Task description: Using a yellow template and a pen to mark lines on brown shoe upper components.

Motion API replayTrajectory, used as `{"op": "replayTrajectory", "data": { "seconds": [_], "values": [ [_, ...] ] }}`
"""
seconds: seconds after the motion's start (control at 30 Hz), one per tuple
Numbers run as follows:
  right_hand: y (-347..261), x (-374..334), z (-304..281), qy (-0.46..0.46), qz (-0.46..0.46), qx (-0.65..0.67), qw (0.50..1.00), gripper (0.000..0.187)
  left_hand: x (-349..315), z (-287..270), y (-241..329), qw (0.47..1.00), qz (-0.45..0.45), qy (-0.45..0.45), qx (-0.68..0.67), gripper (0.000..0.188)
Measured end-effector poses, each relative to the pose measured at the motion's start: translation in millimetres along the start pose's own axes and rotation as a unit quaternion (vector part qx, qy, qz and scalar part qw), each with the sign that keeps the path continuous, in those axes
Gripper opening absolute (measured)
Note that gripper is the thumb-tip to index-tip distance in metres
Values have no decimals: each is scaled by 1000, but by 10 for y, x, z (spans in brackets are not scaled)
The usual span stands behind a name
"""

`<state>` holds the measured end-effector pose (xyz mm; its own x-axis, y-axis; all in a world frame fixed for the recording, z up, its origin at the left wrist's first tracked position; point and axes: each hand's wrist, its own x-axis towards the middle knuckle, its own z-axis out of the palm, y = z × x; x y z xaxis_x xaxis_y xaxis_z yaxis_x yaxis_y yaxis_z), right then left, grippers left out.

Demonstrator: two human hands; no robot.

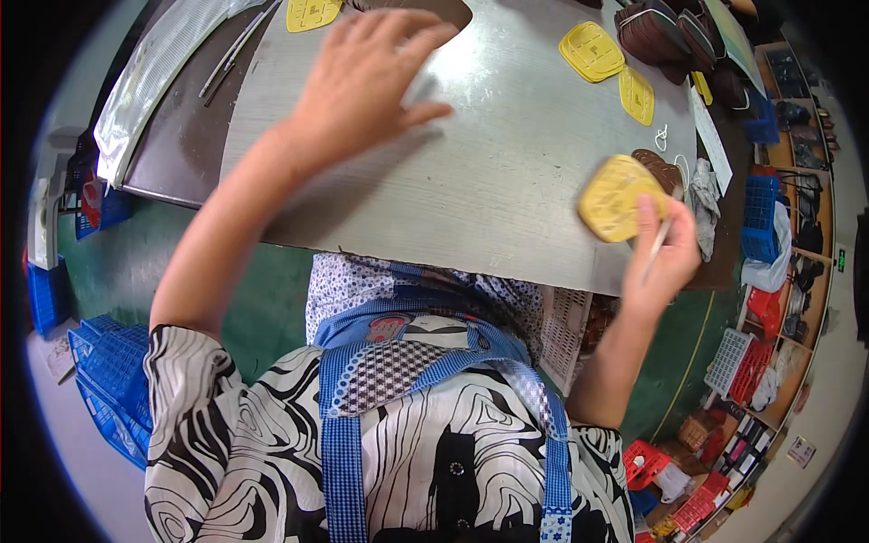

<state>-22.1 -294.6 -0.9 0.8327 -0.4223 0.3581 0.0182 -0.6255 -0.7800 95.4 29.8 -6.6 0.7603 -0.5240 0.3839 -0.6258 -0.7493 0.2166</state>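
Note:
My left hand [367, 77] hovers flat over the grey work board [507, 172], fingers spread and empty, reaching toward the far side. My right hand [665, 249] grips a flat yellow piece [615, 199] at the board's right edge, and a thin white stick [654, 253] lies along its fingers. More yellow pieces lie on the board: one at the far left [312, 13], two at the far right [591, 50] [636, 94].
Dark brown leather parts [665, 32] are stacked at the far right. A brown piece [661, 167] and grey cloth [704, 195] lie beside my right hand. A clear plastic sleeve [149, 77] lies at left. Blue crates [109, 362] and red baskets [647, 463] stand on the floor.

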Motion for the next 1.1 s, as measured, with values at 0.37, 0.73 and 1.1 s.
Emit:
{"op": "replayTrajectory", "data": {
  "seconds": [0.37,0.73,1.1],
  "values": [
    [-129,-100,-139,-75,58,114,989,16,-766,-160,1029,978,76,-136,-135,64],
    [-267,-198,447,-248,65,151,955,13,-703,-27,1011,988,-26,1,-154,42],
    [-310,-194,480,-244,-20,27,969,14,-726,-3,1016,990,-41,-30,-130,47]
  ]
}}
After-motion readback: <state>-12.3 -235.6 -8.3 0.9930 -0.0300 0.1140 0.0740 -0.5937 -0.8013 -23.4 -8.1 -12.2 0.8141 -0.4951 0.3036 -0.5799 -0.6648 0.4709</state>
